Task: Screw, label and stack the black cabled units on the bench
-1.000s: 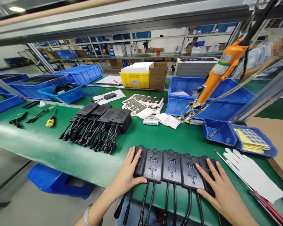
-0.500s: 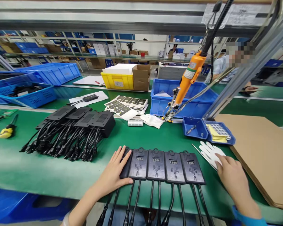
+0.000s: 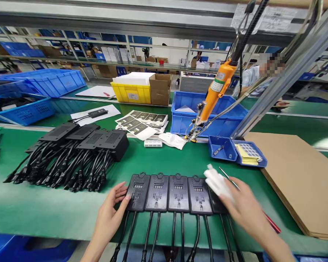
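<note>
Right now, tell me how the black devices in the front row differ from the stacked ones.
The front-row devices lie side by side; the stacked devices are piled together.
Four front-row devices show digit displays; the stacked devices show none.
The front-row cables run spaced past the edge of the green table; the stack's cables lie bunched on it.
Both are black and cabled.

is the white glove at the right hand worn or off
Off: the right hand is bare, and the white glove is bunched in its grip, though slightly blurred.
</note>
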`<state>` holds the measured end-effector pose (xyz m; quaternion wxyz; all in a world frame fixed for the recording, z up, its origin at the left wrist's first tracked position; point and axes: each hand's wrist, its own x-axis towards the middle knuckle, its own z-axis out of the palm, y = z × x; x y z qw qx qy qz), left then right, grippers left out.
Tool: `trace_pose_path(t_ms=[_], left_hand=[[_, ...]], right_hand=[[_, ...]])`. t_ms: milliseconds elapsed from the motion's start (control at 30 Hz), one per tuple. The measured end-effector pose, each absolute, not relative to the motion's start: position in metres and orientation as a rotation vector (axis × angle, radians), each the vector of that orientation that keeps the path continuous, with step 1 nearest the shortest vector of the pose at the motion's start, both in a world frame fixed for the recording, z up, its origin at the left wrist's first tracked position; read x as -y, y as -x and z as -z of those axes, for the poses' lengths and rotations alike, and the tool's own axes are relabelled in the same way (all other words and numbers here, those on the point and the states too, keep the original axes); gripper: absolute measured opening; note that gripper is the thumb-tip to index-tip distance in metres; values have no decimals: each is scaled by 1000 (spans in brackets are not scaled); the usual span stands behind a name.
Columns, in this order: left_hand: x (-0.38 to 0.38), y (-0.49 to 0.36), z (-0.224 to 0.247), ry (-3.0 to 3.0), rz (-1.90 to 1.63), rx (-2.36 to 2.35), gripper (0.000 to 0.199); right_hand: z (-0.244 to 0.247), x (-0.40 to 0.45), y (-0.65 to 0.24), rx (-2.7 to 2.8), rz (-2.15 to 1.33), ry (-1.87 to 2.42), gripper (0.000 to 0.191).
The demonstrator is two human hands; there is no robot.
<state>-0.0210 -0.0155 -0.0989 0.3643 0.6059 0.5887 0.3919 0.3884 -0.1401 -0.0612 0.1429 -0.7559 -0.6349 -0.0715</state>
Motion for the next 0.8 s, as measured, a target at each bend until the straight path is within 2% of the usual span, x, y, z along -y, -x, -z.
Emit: trace_pose_path(t_ms=[67, 100, 200, 367, 433, 600, 700, 800], left_hand=[[13, 24, 100, -1450, -1024, -1501, 62], [12, 25, 99, -1394, -1031, -1487, 65], [9, 25, 94, -1241, -1031, -1439, 72], [10, 24, 83, -1077, -1035, -1398, 78], [10, 25, 81, -1036, -1046, -1382, 81], [6, 36, 83, -937, -1068, -1286, 86], [3, 42, 88, -952, -1039, -1185, 80], [5, 37, 95, -1204, -1061, -1245, 63]], right_hand=[[91, 131, -362, 1989, 261, 2107, 85], [102, 126, -351, 2044, 262, 2080, 89], [114, 105, -316, 2156, 105, 2026, 90], [82, 53, -233, 2333, -461, 1849, 93], [71, 40, -196, 2395, -609, 1636, 85], [55, 57, -149, 2533, -912, 1064, 45], [48, 84, -162, 2340, -1159, 1108, 33], [48, 103, -185, 2224, -1028, 1262, 28]])
